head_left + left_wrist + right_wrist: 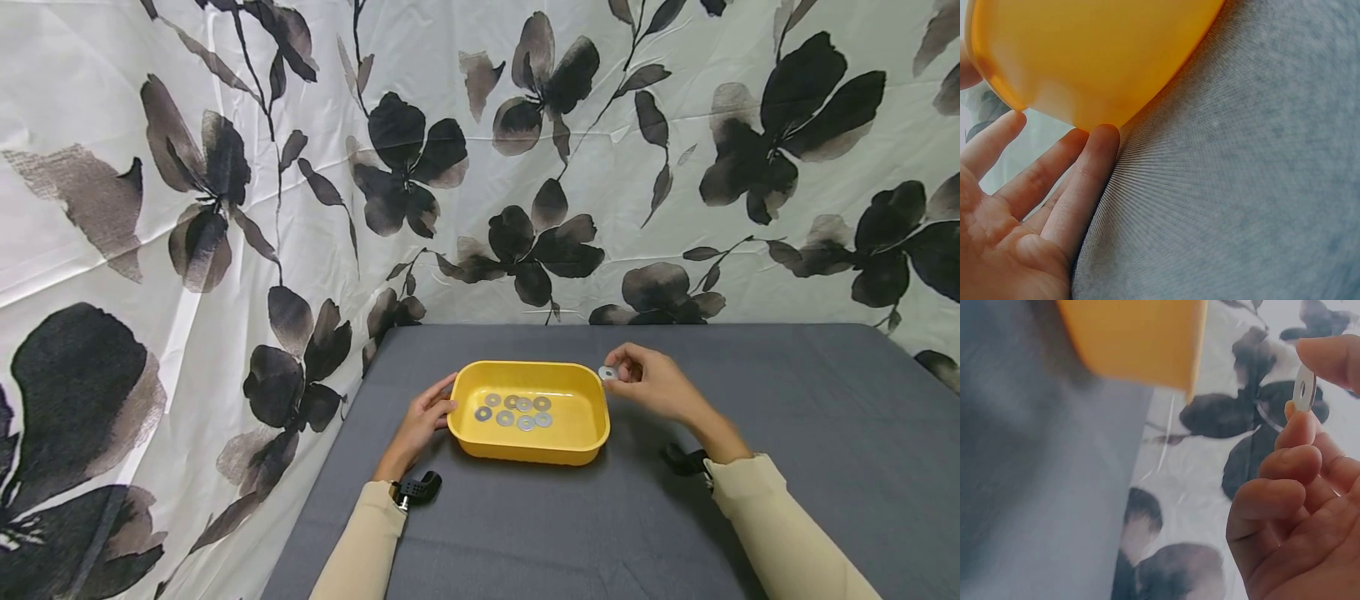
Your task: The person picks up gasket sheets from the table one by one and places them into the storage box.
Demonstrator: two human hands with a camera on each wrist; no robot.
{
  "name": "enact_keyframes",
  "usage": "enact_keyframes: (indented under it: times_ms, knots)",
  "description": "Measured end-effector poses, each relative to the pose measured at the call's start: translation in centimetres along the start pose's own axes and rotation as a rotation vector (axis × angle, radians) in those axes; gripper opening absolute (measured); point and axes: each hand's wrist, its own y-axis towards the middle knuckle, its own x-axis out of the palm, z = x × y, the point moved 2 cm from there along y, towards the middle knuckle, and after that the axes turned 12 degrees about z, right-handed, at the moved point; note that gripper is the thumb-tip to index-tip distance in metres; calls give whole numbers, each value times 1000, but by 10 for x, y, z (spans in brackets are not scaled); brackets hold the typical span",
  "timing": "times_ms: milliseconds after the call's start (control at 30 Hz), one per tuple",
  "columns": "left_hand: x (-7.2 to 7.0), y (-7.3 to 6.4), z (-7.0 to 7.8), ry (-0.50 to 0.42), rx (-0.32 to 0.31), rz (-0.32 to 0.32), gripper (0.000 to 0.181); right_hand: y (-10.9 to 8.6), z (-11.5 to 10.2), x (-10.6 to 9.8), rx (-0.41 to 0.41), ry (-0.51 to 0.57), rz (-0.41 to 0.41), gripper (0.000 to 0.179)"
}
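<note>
Between the thumb and fingertips of my right hand (651,382), a flat metal washer (603,372) is pinched just off the right end of a yellow plastic bin (528,455). The right wrist view shows that washer (1308,399) nearly edge-on, its hole visible, with the other fingers curled below. Several silver washers (526,423) lie flat on the bin's floor, some close together or overlapping. My left hand (420,421) rests against the bin's left end. In the left wrist view its fairly straight fingers (1100,156) touch the bin's outer wall.
A grey cloth (540,533) covers the table under the bin. Behind and to the left hangs a white curtain (315,242) with dark flowers. Each wrist wears a black strap device (418,488).
</note>
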Motion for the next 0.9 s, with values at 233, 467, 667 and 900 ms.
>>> enact_keyframes:
  times_ms: [233, 467, 667, 900]
  knots:
    - [0, 2, -1, -9, 2, 6, 55, 9, -24, 14, -70, 23, -31, 28]
    - [1, 1, 0, -11, -9, 14, 54, 15, -44, 27, -105, 18, -69, 26]
    - [1, 0, 1, -4, 2, 9, 54, 16, -55, 42, -124, 21, -100, 26]
    - [2, -2, 1, 24, 12, 9, 55, 14, -61, 60, -128, 45, -143, 24]
